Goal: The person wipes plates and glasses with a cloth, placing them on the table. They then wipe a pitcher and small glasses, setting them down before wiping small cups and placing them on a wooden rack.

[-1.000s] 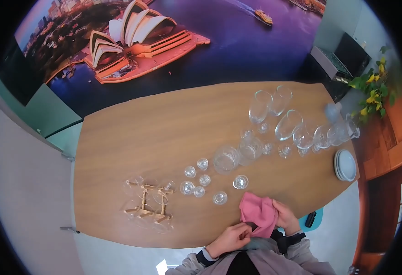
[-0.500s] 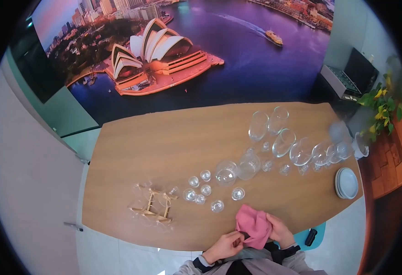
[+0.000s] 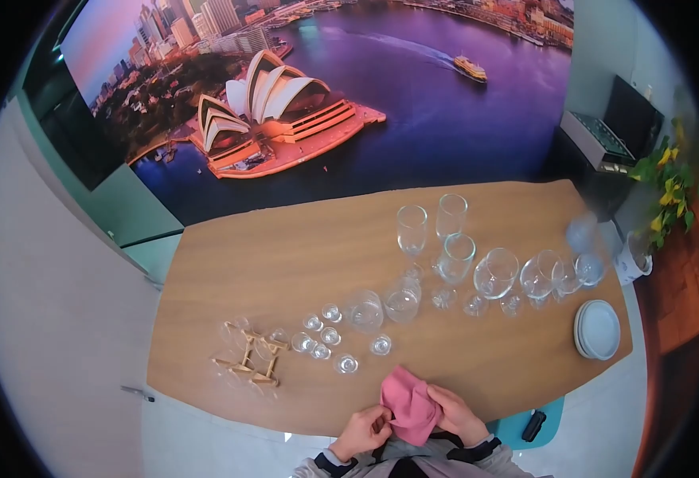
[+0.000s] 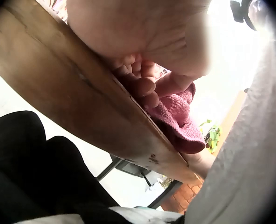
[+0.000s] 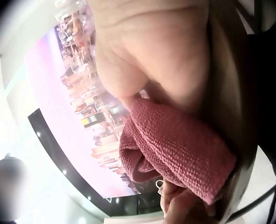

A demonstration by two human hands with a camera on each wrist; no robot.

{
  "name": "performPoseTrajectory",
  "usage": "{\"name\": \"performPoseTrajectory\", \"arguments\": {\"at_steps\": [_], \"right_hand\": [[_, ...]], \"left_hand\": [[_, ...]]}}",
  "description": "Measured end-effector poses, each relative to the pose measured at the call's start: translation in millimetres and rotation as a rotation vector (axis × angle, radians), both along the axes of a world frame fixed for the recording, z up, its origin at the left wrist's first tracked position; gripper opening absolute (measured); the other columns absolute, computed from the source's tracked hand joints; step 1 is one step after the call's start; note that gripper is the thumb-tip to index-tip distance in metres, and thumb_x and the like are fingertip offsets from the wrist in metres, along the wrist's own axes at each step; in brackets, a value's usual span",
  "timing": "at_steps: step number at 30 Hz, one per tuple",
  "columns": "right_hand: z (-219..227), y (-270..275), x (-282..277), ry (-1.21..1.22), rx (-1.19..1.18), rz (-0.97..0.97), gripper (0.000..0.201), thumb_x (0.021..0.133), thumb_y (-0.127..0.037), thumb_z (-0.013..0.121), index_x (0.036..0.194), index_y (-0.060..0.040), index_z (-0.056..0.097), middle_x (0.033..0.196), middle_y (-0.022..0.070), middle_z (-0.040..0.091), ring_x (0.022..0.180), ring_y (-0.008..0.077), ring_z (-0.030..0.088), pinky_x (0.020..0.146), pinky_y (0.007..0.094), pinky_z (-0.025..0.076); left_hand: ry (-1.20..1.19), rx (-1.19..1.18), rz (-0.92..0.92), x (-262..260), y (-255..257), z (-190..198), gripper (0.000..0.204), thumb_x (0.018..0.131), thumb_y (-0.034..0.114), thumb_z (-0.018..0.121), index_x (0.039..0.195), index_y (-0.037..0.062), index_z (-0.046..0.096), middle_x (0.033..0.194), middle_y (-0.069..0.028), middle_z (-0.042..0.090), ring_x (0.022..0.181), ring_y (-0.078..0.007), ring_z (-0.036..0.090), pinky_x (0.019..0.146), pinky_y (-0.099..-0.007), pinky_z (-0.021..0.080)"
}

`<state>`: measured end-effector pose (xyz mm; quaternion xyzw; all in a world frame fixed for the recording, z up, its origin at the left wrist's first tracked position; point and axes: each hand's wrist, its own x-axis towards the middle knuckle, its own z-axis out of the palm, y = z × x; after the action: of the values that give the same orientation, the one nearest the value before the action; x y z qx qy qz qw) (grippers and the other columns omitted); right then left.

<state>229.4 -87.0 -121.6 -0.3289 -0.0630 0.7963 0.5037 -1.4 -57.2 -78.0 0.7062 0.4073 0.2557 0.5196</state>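
A pink cloth (image 3: 409, 405), with a coarse weave in the wrist views, is bunched between the hands at the table's near edge. My right hand (image 3: 458, 416) grips its right side, the thumb lying along the folds. On the other side, my left hand (image 3: 363, 432) has curled fingers pinching at the cloth's lower left edge. A small clear curved rim (image 5: 160, 187) shows beside the left fingers in the right wrist view; I cannot tell whether a glass is wrapped inside. Just beyond the cloth stand small clear glasses, the nearest being one glass (image 3: 347, 363) and another glass (image 3: 380, 344).
A wooden rack (image 3: 250, 354) with clear glasses is at the table's left. Larger tumblers (image 3: 365, 311) stand mid-table, and several stemmed glasses (image 3: 497, 273) run toward the right. Stacked white bowls (image 3: 600, 330) sit near the right edge of the wooden table (image 3: 286, 247). A teal stool (image 3: 552, 418) is below.
The head view has tilted up and turned, so the table sits lower in it. Both hands and the cloth appear farther left, still held together. The left fingers stay at the cloth's edge.
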Motion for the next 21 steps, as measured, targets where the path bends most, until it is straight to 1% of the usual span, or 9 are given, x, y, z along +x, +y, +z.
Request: {"name": "performPoseTrajectory", "arguments": {"at_steps": [4,8,11,13,14,16,17,19,21], "right_hand": [[-9.1,-1.8,2.9,0.045,0.055,0.006,0.040,0.105,-0.025,0.047,0.135,0.0018,0.048,0.132,0.0120,0.058,0.119,0.0211,0.059,0.104,0.0392,0.047],[-5.3,-3.9,2.4,0.067,0.070,0.000,0.036,0.105,-0.025,0.048,0.131,0.0002,0.051,0.128,0.0107,0.060,0.117,0.0200,0.060,0.103,0.0386,0.047],[-4.5,-2.4,2.0,0.078,0.069,-0.001,0.032,0.105,-0.024,0.048,0.127,-0.0009,0.053,0.123,0.0089,0.061,0.112,0.0178,0.061,0.098,0.0359,0.050],[-3.6,-2.4,0.8,0.068,0.065,-0.011,0.032,0.105,-0.025,0.048,0.126,-0.0009,0.053,0.123,0.0088,0.061,0.112,0.0178,0.061,0.098,0.0356,0.050],[-3.6,-1.9,1.0,0.049,0.063,-0.010,0.032,0.105,-0.025,0.048,0.125,-0.0009,0.054,0.123,0.0086,0.062,0.112,0.0177,0.061,0.099,0.0353,0.050],[-6.4,-1.9,1.9,0.042,0.065,-0.016,0.035,0.105,-0.026,0.048,0.129,-0.0006,0.052,0.125,0.0095,0.061,0.114,0.0186,0.061,0.100,0.0368,0.049],[-7.1,-2.8,1.2,0.037,0.065,-0.010,0.038,0.105,-0.026,0.048,0.132,-0.0002,0.050,0.128,0.0104,0.060,0.116,0.0196,0.060,0.102,0.0383,0.048],[-4.4,-1.6,-1.3,0.027,0.063,-0.035,0.039,0.105,-0.026,0.047,0.134,0.0000,0.050,0.128,0.0104,0.060,0.116,0.0198,0.060,0.102,0.0383,0.049],[-2.0,1.2,-2.8,0.013,0.064,-0.049,0.040,0.105,-0.027,0.047,0.135,0.0003,0.049,0.129,0.0105,0.060,0.116,0.0200,0.061,0.101,0.0384,0.049]], "left_hand": [[0.037,0.025,0.047,4.8,-1.7,-7.9,0.010,0.080,0.002,0.065,0.089,0.0024,0.062,0.064,-0.0048,0.057,0.051,-0.0103,0.056,0.051,-0.0260,0.046],[0.051,0.048,0.025,5.6,-0.1,-7.1,0.009,0.080,0.003,0.066,0.089,0.0027,0.062,0.064,-0.0047,0.058,0.050,-0.0100,0.056,0.050,-0.0262,0.046],[0.060,0.145,0.025,6.2,0.9,-1.2,0.009,0.081,0.004,0.066,0.089,0.0022,0.062,0.063,-0.0054,0.058,0.047,-0.0098,0.055,0.048,-0.0258,0.045],[0.108,-0.059,0.010,3.8,0.1,2.9,0.008,0.078,0.002,0.064,0.085,0.0018,0.059,0.074,-0.0084,0.064,0.061,-0.0151,0.062,0.059,-0.0285,0.050],[0.107,-0.057,0.001,2.6,2.3,3.9,0.008,0.078,0.002,0.064,0.085,0.0018,0.059,0.074,-0.0084,0.064,0.061,-0.0151,0.062,0.059,-0.0285,0.050],[-0.096,0.191,-0.159,1.8,7.3,10.4,0.009,0.074,0.000,0.061,0.081,0.0013,0.054,0.093,-0.0125,0.068,0.085,-0.0244,0.066,0.077,-0.0332,0.051],[-0.099,0.189,-0.160,1.9,6.9,17.1,0.009,0.074,0.000,0.061,0.081,0.0013,0.054,0.093,-0.0125,0.068,0.085,-0.0244,0.066,0.077,-0.0332,0.051],[-0.213,0.067,-0.212,1.6,5.4,33.4,0.012,0.071,0.000,0.058,0.081,0.0014,0.051,0.111,-0.0157,0.066,0.102,-0.0319,0.062,0.090,-0.0371,0.048],[-0.225,0.030,-0.220,0.3,9.1,40.1,0.013,0.072,0.000,0.059,0.083,0.0010,0.052,0.114,-0.0169,0.066,0.102,-0.0321,0.063,0.090,-0.0371,0.048]]}}
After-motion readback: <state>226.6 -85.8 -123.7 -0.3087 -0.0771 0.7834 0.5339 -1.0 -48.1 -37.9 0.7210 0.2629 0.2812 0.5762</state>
